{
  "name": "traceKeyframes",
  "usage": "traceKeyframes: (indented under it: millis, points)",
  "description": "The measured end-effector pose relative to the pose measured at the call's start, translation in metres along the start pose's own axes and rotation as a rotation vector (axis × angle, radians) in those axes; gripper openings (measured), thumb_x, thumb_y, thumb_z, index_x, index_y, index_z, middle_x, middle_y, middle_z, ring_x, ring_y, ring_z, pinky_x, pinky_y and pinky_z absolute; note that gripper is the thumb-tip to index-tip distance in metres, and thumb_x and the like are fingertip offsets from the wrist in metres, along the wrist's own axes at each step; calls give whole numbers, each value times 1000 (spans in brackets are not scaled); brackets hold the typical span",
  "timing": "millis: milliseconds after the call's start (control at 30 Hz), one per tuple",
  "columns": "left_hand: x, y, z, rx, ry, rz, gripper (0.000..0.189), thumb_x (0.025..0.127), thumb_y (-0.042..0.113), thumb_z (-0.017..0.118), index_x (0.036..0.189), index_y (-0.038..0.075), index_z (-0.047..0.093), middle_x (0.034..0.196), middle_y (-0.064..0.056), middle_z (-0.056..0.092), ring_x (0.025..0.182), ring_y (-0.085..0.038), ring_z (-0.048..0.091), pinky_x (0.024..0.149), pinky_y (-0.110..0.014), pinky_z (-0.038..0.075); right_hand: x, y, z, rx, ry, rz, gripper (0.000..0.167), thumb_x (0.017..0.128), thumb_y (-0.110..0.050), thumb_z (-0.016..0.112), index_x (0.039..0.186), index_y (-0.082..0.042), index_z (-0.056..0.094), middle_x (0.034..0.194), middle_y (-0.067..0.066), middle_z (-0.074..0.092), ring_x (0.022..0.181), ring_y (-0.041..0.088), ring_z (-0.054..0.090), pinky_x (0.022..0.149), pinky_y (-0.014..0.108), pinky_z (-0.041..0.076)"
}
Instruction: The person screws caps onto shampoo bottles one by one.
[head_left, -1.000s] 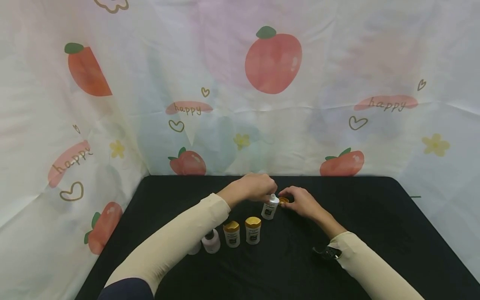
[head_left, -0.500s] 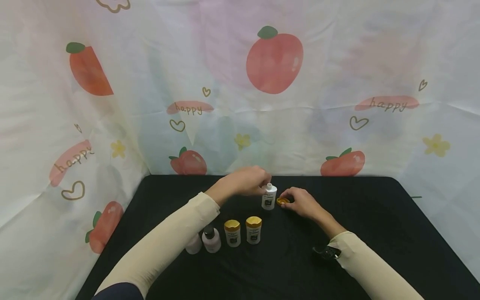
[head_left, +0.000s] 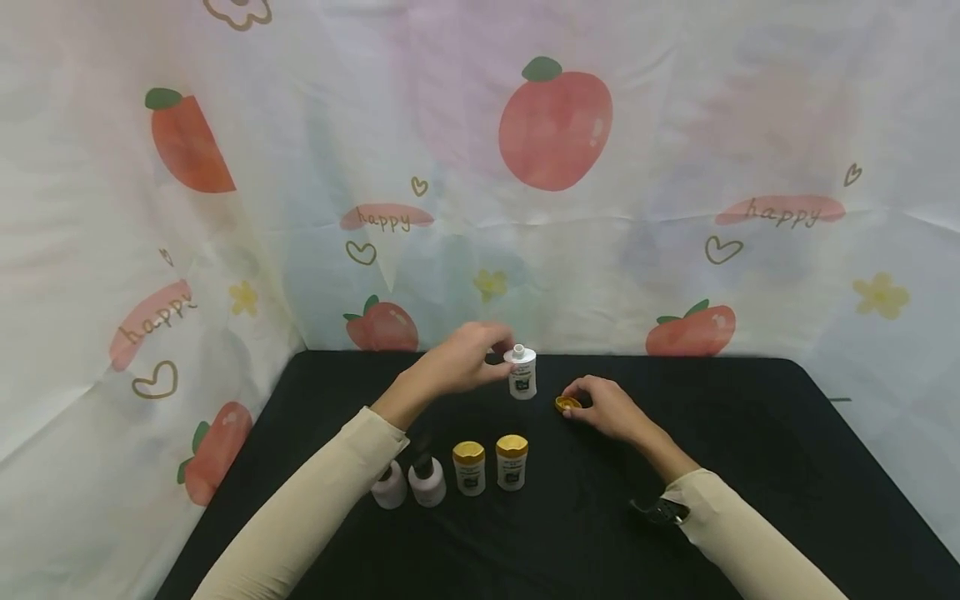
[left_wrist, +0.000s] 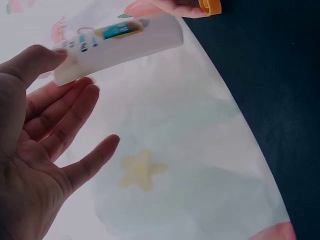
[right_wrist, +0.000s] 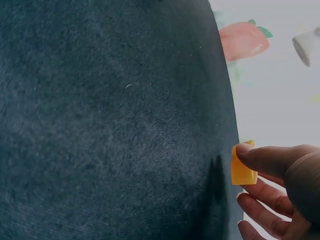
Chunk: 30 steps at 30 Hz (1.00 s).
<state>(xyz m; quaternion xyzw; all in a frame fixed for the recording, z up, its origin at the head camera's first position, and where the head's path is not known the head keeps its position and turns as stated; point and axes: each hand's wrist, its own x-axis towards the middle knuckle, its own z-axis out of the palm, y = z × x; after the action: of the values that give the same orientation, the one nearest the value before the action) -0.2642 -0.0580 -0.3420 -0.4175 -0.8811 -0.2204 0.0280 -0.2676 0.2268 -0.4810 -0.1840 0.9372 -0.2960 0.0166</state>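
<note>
My left hand (head_left: 463, 360) pinches a small white bottle (head_left: 522, 382) near its top. The bottle stands upright with its narrow neck bare, and a printed label faces the head camera. In the left wrist view, thumb and fingers grip one end of the bottle (left_wrist: 122, 47). To the right, my right hand (head_left: 609, 407) pinches a gold-yellow cap (head_left: 567, 404), its hollow underside partly visible in the head view. From the right wrist view, the thumb presses on the cap's side (right_wrist: 244, 171). A gap separates bottle and cap.
Nearer to me on the black table (head_left: 592, 533) stand two white bottles with gold caps, a left one (head_left: 470, 480) and a right one (head_left: 512, 473). Left of them are two pale pink bottles with dark tops (head_left: 427, 487), close to my left sleeve. A fruit-print curtain (head_left: 450, 125) hangs behind.
My left hand has lifted the white bottle up and to the left, away from the cap. My right hand has stayed nearly in place, holding the cap.
</note>
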Motion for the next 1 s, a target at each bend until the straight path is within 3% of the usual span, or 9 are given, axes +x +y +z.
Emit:
traceKeyframes:
  millis: [300, 600, 800, 1000]
  points:
    - [-26, -2, 4, -156, 205, -17, 18, 97, 15, 70, 112, 8, 64, 108, -5, 73, 101, -19, 70, 87, -40, 58, -5, -6, 0, 19, 12, -15, 23, 92, -18, 77, 111, -8, 72, 109, 8, 69, 104, 28, 64, 94, 56, 50]
    - [-47, -1, 11, -375, 367, -98, 24, 98, 17, 69, 119, 8, 63, 111, -7, 71, 99, -20, 71, 86, -42, 60, -7, -11, -1, 34, 30, -39, 24, 94, -21, 75, 114, -9, 71, 111, 7, 69, 107, 29, 65, 93, 55, 51]
    - [-57, 1, 21, -494, 428, -145, 24, 101, 21, 66, 122, 10, 61, 113, -6, 69, 100, -18, 68, 84, -36, 59, -8, -14, -4, 34, 38, -61, 23, 94, -21, 75, 114, -11, 70, 111, 5, 70, 108, 29, 65, 95, 55, 51]
    - [-61, 7, 31, -600, 437, -202, 26, 106, 21, 56, 129, 8, 52, 124, -10, 66, 112, -23, 65, 92, -47, 56, -8, -22, -9, 43, 40, -88, 24, 94, -22, 75, 116, -11, 70, 111, 5, 70, 109, 29, 65, 96, 56, 50]
